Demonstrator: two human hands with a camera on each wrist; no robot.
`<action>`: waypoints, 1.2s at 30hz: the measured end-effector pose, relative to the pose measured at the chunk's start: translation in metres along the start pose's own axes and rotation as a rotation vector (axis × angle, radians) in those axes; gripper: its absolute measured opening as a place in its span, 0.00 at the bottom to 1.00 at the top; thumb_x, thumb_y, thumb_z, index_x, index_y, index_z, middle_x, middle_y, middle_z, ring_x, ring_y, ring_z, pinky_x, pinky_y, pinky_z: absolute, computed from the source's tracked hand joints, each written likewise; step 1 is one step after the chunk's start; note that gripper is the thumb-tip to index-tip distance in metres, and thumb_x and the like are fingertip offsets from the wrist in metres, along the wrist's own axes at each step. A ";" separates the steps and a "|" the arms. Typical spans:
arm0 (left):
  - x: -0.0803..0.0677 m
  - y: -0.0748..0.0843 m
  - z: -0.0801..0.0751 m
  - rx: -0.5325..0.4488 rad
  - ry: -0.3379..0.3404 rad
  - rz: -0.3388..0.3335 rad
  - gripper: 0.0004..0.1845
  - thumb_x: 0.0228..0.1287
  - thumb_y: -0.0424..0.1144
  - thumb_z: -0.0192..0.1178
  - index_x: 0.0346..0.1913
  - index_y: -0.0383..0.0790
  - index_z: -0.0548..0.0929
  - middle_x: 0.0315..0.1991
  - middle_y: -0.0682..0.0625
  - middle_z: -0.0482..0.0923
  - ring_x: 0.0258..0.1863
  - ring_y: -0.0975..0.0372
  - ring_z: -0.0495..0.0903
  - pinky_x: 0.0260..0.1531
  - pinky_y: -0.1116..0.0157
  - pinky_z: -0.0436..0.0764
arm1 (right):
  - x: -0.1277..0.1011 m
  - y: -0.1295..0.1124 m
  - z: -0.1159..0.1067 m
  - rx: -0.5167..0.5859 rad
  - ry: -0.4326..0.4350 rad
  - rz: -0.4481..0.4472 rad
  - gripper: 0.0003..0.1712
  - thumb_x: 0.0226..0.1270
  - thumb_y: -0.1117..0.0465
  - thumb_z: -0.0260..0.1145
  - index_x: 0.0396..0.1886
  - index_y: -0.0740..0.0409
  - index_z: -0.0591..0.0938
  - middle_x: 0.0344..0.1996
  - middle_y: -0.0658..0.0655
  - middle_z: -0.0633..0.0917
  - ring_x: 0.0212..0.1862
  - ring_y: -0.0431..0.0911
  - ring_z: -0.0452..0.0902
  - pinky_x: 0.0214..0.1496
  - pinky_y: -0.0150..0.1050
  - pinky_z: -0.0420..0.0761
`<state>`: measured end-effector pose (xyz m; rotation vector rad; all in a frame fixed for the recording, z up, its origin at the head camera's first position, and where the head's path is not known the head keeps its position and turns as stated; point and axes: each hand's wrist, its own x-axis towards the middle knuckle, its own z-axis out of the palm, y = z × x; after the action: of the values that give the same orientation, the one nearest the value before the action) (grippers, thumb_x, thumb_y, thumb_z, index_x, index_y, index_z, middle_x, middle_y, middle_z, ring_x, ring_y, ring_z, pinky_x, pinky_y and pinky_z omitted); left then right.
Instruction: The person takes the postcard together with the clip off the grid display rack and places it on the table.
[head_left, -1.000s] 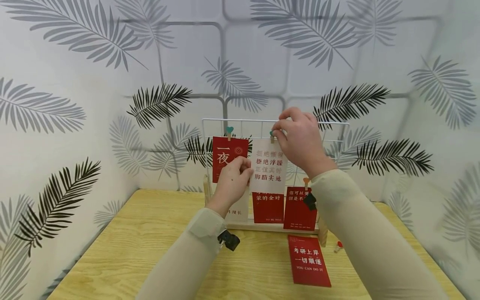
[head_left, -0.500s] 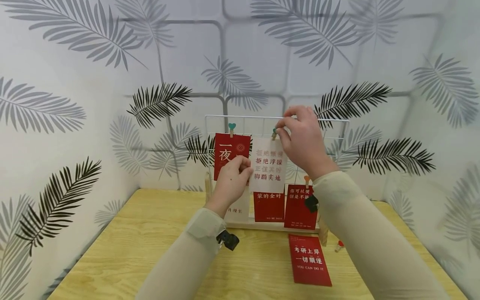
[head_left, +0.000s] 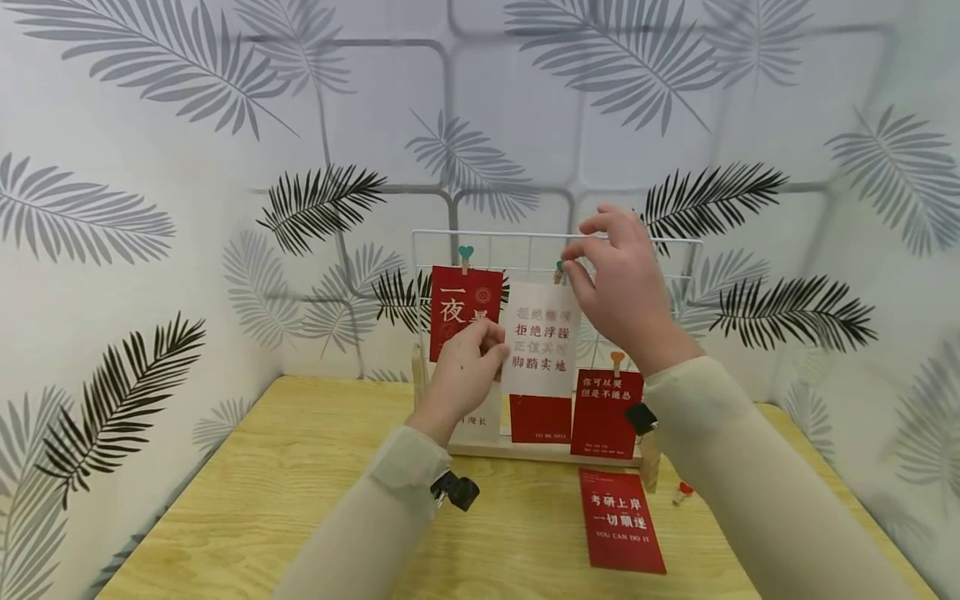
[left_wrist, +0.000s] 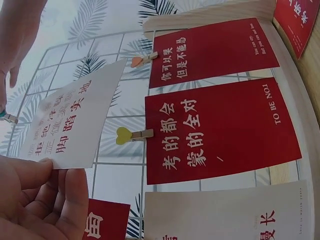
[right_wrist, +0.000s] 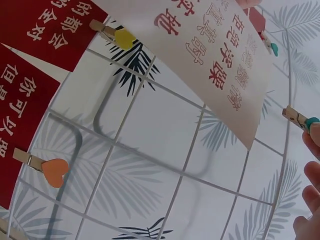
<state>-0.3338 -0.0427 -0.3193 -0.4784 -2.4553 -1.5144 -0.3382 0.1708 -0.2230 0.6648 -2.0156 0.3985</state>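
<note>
On the white wire grid (head_left: 678,250), upper row: one white card (head_left: 542,337) with red characters, hung by a small green-tipped clip (head_left: 558,272). Left hand (head_left: 468,367) pinches the card's lower left edge between thumb and fingers. Right hand (head_left: 622,283) at the clip, thumb and forefinger closed on it, other fingers loosely spread. Left of the white card: red card (head_left: 457,304) under a teal heart clip (head_left: 466,254). Below the grid, flat on the wooden table (head_left: 262,500): loose red card (head_left: 621,521).
</note>
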 end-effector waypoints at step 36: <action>-0.056 -0.040 0.018 -0.220 -0.077 -0.103 0.02 0.73 0.31 0.58 0.44 0.39 0.79 0.34 0.45 0.78 0.30 0.52 0.82 0.34 0.55 0.86 | -0.098 0.020 -0.022 0.108 -0.054 0.247 0.05 0.66 0.66 0.71 0.38 0.65 0.89 0.49 0.63 0.82 0.70 0.61 0.63 0.72 0.62 0.58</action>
<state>-0.2978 -0.0521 -0.3794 -0.4629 -2.4154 -1.8527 -0.2951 0.2271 -0.2971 0.4975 -2.1464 0.6453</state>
